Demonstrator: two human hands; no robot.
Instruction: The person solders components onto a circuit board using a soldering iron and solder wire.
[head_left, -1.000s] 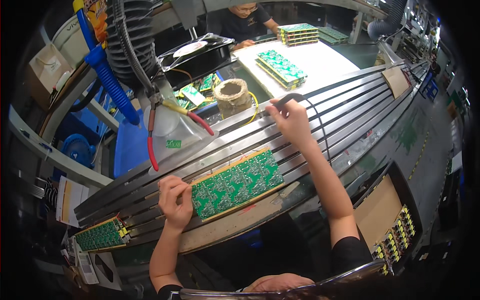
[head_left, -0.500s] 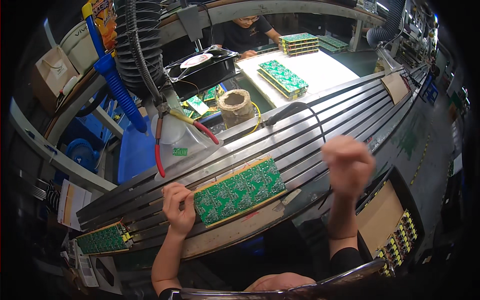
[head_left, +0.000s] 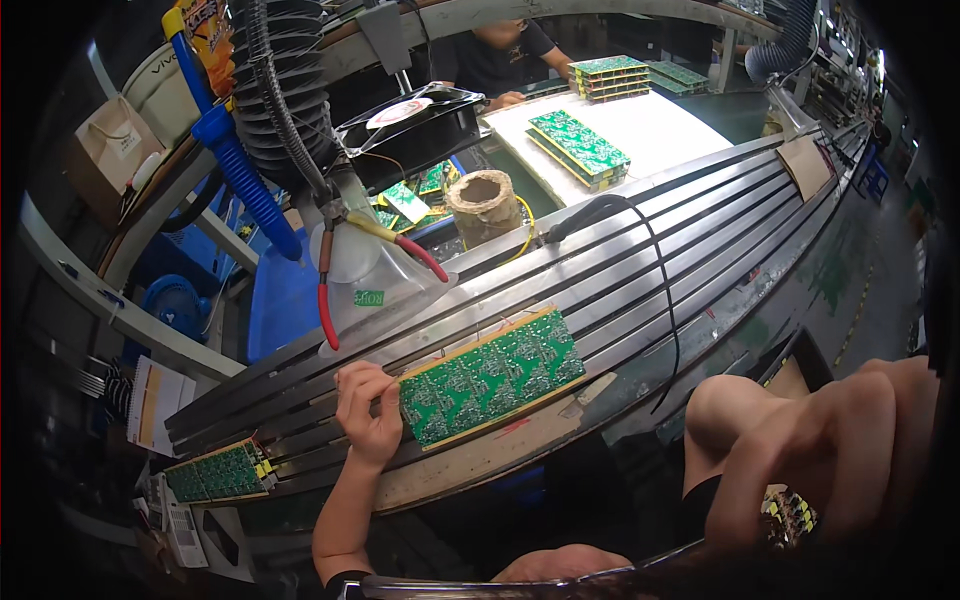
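A green circuit board (head_left: 495,380) with tan edge strips lies across the metal rails in front of me. My left hand (head_left: 368,408) is at its left end, fingers curled and thumb against the board's edge. Large in the lower right, my right hand (head_left: 840,450) is raised close to the camera with bent fingers; its fingertips are hidden, and I cannot make out what they hold, if anything. Farther left on the rails, a second green circuit board (head_left: 220,475) rests with yellow parts at its right end.
Beyond the board hang a clear hood (head_left: 385,270) and red-handled pliers (head_left: 330,315). Behind them are a black fan (head_left: 410,120) and a brown cardboard tube (head_left: 483,205). A black cable (head_left: 665,300) crosses the rails. Across the line, a person (head_left: 500,55) sits by stacked boards (head_left: 580,148).
My right hand has come from above the rails toward the camera, down and to the right. My left hand stays at the board's left end. The whole view has shifted slightly.
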